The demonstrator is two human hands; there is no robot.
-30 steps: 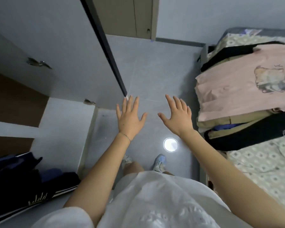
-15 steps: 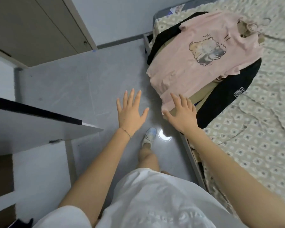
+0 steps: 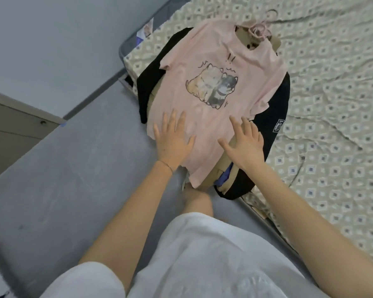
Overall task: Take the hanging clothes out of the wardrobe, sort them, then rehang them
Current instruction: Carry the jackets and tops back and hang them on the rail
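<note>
The clothes (image 3: 147, 89) lie piled on the bed (image 3: 332, 93) edge, a pink shirt (image 3: 213, 67) on top, hangers (image 3: 259, 29) at its collar. Sorting seems the step in hand. The left hand (image 3: 172, 140) and right hand (image 3: 244, 145) are over the shirt's lower half, fingers (image 3: 166, 121) spread, gripping nothing. Next they need to grasp that shirt and lift it off the pile.

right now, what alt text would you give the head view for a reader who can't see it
A person's left hand and right hand spread open over the lower end of a pink t-shirt with a cartoon animal print, topping a pile of clothes at the edge of a bed. Pink hangers show at its collar; a black garment lies beneath.
</note>
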